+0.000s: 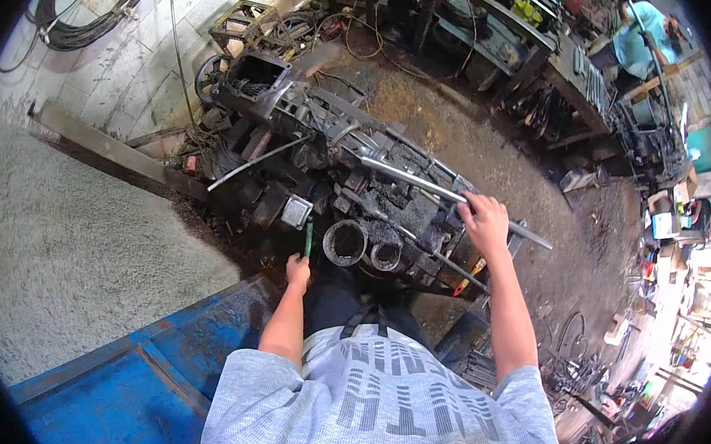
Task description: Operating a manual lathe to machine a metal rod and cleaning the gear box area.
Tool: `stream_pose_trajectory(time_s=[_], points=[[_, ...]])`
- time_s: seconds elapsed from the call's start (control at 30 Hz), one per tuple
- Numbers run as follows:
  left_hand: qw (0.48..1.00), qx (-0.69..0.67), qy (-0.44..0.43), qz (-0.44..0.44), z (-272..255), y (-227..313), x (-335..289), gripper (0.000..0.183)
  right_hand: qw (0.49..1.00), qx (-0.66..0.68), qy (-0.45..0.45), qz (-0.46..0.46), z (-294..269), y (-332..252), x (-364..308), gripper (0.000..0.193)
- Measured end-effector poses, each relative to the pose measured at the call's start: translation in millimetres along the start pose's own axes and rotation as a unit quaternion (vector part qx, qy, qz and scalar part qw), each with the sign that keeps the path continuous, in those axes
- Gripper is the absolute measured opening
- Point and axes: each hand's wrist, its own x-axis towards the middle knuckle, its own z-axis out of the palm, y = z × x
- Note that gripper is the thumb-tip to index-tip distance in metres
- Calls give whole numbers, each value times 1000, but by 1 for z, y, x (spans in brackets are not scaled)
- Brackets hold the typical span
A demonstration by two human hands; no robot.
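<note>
My right hand (486,219) is closed over a long, shiny metal bar (418,180), which slants across a dark, greasy machine (349,132). Lower and to the left, my left hand (297,272) closes on the bottom end of a slim green handle (309,237). Just above that handle is a small square light-metal box (296,212); whether the two are joined I cannot tell. Two dark metal rings, a larger one (325,245) and a smaller one (386,257), stand on the machine's near side between my hands. Dark metal shavings (408,210) lie heaped beside them.
Left of the machine, a steel beam (111,152) lies along a grey sandy heap (102,248). A blue metal sheet (104,404) borders my left side. A red-and-yellow handled tool (468,278) rests near the machine's right end. Far right, another person (644,41) is by a cluttered bench.
</note>
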Motion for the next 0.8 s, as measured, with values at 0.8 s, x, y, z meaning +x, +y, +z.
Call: stream_pose_trajectory(time_s=[0.8], points=[[847,-506,-116,-114,9,14,-35,9,998,-7,-19,-65,4,11,0,31]])
